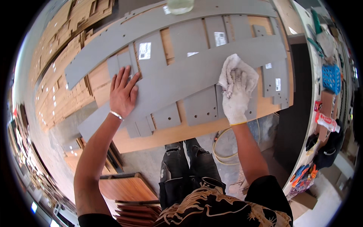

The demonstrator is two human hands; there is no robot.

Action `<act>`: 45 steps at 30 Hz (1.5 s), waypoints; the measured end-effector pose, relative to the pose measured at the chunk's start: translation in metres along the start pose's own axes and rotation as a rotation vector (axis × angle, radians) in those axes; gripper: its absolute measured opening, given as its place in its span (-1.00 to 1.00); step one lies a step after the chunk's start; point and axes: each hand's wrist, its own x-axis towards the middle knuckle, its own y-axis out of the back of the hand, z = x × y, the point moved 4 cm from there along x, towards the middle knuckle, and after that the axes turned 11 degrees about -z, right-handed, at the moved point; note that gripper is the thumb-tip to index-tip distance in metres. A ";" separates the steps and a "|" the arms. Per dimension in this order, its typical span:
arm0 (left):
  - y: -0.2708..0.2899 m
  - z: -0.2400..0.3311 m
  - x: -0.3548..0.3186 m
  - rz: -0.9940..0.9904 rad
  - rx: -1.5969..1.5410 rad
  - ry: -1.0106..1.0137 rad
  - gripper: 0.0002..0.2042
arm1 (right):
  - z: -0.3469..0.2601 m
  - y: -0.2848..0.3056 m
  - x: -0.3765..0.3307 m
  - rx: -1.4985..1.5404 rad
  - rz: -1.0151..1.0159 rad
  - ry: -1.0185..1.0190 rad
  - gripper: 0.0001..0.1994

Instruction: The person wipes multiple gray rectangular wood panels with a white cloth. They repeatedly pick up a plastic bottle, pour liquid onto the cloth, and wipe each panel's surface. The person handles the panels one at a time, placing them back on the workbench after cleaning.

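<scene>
A long grey board [177,77] lies slantwise across several smaller grey panels [200,106] on the wooden work surface [166,136]. My left hand [124,92], bare with a bracelet at the wrist, rests flat with spread fingers on the left part of this board. In a white knitted glove, my right hand [235,100] holds a white cloth [244,68] against the board's right part. The cloth bunches around the gloved fingers and partly hides them. Beyond, another long grey board [151,36] spans the panels, and several panels carry white labels.
A clear container [180,5] stands at the far edge. Stacked wooden panels [62,90] lie to the left. Along the right runs a bench with a blue basket [331,78] and tools. A yellowish hose [223,151] curls on the floor, and brown boards [128,189] stand lower left.
</scene>
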 end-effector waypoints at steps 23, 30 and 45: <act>-0.008 -0.015 0.007 -0.210 -0.160 0.015 -0.53 | -0.208 -0.156 -0.093 -0.135 -0.442 0.689 -0.39; -0.012 -0.027 -0.009 -0.209 -0.244 0.022 -0.54 | -0.137 -0.075 -0.059 -0.412 -0.332 0.671 -0.47; -0.015 -0.023 -0.013 -0.107 -0.231 0.007 -0.58 | -0.133 -0.063 -0.051 -0.317 -0.453 0.653 -0.53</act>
